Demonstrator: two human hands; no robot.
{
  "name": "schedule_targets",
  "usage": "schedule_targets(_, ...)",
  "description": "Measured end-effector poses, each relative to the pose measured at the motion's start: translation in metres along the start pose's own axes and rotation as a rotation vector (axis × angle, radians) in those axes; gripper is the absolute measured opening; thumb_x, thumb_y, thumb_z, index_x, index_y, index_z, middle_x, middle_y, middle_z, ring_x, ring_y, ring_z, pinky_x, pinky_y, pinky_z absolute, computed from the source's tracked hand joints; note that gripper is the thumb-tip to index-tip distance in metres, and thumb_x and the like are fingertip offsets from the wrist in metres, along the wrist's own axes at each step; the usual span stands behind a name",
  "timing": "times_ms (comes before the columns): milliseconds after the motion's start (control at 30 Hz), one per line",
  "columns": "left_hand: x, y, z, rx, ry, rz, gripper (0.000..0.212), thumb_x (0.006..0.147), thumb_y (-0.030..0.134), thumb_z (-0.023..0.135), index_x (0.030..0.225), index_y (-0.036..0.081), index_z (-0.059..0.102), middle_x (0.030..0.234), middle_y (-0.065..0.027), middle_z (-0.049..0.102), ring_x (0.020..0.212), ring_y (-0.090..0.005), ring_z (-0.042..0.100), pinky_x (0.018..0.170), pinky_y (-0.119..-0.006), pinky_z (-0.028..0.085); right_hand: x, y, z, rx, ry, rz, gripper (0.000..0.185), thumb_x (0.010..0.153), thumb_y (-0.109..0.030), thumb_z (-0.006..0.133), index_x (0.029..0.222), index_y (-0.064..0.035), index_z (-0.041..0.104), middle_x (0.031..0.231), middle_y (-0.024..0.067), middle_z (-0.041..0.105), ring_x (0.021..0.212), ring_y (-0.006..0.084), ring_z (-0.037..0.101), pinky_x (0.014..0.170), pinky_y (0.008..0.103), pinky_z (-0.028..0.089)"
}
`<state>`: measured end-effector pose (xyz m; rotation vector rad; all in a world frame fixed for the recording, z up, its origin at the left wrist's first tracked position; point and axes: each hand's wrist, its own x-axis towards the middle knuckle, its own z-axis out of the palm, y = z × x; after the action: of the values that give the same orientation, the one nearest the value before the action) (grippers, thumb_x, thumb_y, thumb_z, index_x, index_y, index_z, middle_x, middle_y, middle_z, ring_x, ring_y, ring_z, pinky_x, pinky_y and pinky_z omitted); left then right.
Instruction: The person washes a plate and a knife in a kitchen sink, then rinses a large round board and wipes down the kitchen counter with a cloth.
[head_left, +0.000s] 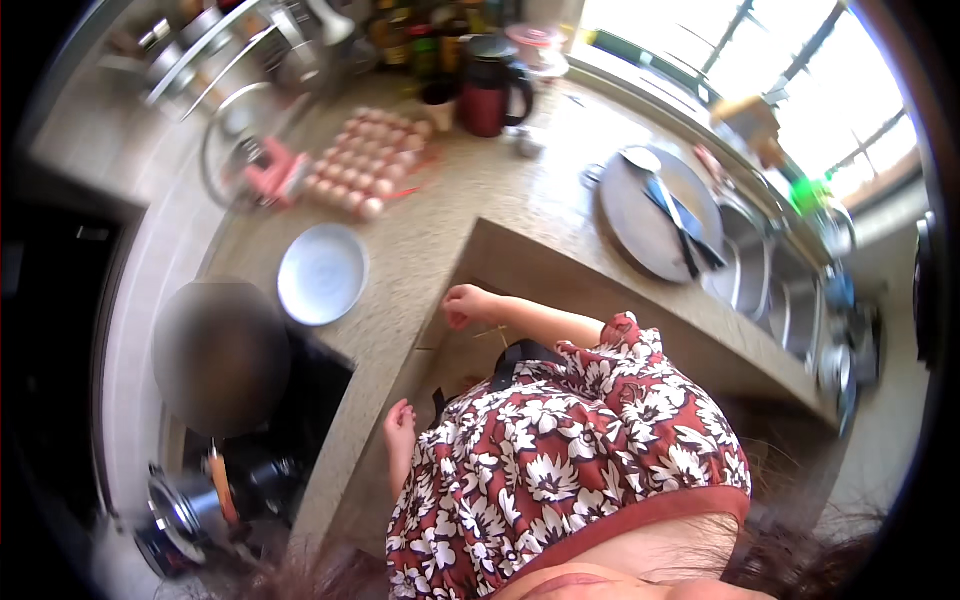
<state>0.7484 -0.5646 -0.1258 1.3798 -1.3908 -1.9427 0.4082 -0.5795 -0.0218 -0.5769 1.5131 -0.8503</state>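
Note:
My right hand (466, 304) is beside the inner corner of the stone counter (405, 247), its fingers curled with nothing visible in them. Lower down, my left hand (401, 417) hangs near the counter's front edge, fingers loosely bent and empty. A pale round plate (323, 274) lies on the counter, apart from both hands. Behind it are several eggs (367, 161) in a tray. On the black cooktop (319, 375) sits a round, blurred pan (221, 356) with a wooden handle (223, 484).
A large round lid or board (630, 217) with a ladle (643, 159) on it stands beside the metal sink (739, 247). A red and black kettle (486, 97), bottles (424, 49) and a glass lid (225, 127) are at the back. A metal pot (180, 510) stands at lower left.

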Motion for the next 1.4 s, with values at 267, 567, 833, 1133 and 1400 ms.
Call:
schedule_targets(267, 0.035, 0.069, 0.063, 0.316, -0.297, 0.16, 0.028, 0.089, 0.01, 0.052, 0.115, 0.001, 0.054, 0.096, -0.0058, 0.062, 0.078, -0.0094, 0.057, 0.067, -0.022, 0.047, -0.192, 0.054, -0.075, 0.186, 0.518, 0.056, 0.014, 0.088, -0.013, 0.05, 0.098, -0.0033, 0.055, 0.076, 0.0066, 0.06, 0.067, 0.0147, 0.06, 0.058, 0.0267, 0.05)
schedule_targets(567, 0.022, 0.093, 0.246, 0.335, -0.355, 0.263, 0.028, 0.086, 0.008, 0.054, 0.112, 0.0, 0.057, 0.098, -0.0112, 0.065, 0.087, -0.0147, 0.061, 0.079, -0.026, 0.048, -0.29, 0.105, -0.227, 0.014, 0.962, -0.309, 0.008, 0.086, -0.007, 0.051, 0.091, -0.0025, 0.056, 0.071, 0.0046, 0.059, 0.065, 0.0113, 0.057, 0.057, 0.0251, 0.047)
schedule_targets(833, 0.016, 0.08, 0.325, 0.326, -0.185, 0.209, 0.027, 0.085, 0.007, 0.054, 0.111, 0.0, 0.058, 0.095, -0.0086, 0.065, 0.081, -0.0128, 0.061, 0.076, -0.025, 0.049, -0.33, 0.049, -0.345, -0.602, 1.313, -0.622, 0.024, 0.074, -0.003, 0.059, 0.096, -0.0042, 0.052, 0.077, 0.0092, 0.052, 0.071, 0.0238, 0.052, 0.067, 0.0339, 0.044)
schedule_targets(1133, -0.017, 0.115, 0.427, 0.326, -0.058, 0.321, 0.026, 0.087, 0.008, 0.054, 0.111, 0.0, 0.057, 0.095, -0.0094, 0.064, 0.081, -0.014, 0.061, 0.074, -0.025, 0.05, -0.35, 0.056, -0.416, -0.981, 1.185, -0.598, 0.047, 0.068, -0.017, 0.07, 0.109, -0.0077, 0.05, 0.1, 0.0133, 0.051, 0.095, 0.0315, 0.048, 0.085, 0.0406, 0.038)
schedule_targets(1400, -0.036, 0.166, 0.464, 0.515, -0.051, 0.382, 0.026, 0.083, 0.014, 0.055, 0.105, 0.003, 0.06, 0.093, -0.0159, 0.065, 0.085, -0.024, 0.064, 0.076, -0.032, 0.05, -0.363, 0.073, -0.421, -1.012, 1.054, -0.626, 0.054, 0.067, -0.021, 0.072, 0.113, -0.0058, 0.048, 0.101, 0.0131, 0.051, 0.096, 0.0314, 0.048, 0.085, 0.0405, 0.037)
